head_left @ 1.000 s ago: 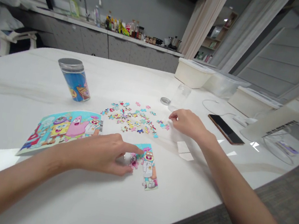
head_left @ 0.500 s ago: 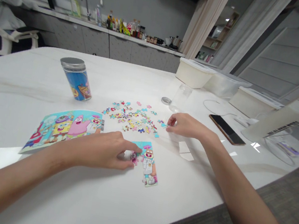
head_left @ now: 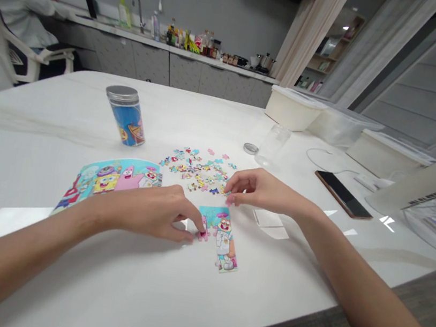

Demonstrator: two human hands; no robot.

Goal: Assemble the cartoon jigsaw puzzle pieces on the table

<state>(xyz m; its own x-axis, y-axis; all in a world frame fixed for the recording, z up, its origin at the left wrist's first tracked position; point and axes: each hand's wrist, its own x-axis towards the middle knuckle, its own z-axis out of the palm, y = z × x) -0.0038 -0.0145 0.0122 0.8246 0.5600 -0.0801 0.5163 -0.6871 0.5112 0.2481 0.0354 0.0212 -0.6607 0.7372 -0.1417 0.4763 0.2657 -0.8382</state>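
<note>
My left hand (head_left: 162, 212) rests on the table with thumb and index finger apart. Its index fingertip presses a pink jigsaw puzzle piece (head_left: 203, 233) at the left side of the joined puzzle section (head_left: 225, 237), which shows a brown cartoon squirrel in a white suit. Above that section's top edge, my right hand (head_left: 253, 187) has its fingers pinched on a small puzzle piece (head_left: 229, 198), mostly covered by the fingertips. Loose puzzle pieces (head_left: 196, 170) lie scattered just behind. To the left, the printed reference picture (head_left: 108, 179) is partly covered by my left forearm.
A capped jar with a blue label (head_left: 127, 121) stands at the back left. Behind my right hand are a clear jar (head_left: 273, 145) and its lid (head_left: 251, 148). A phone (head_left: 342, 194) and storage boxes (head_left: 295, 109) sit to the right. A person (head_left: 21, 6) sits far left.
My right hand has moved left from the loose pieces toward the joined section. My left index finger has shifted from the section's top edge down onto the pink piece. The view has turned slightly.
</note>
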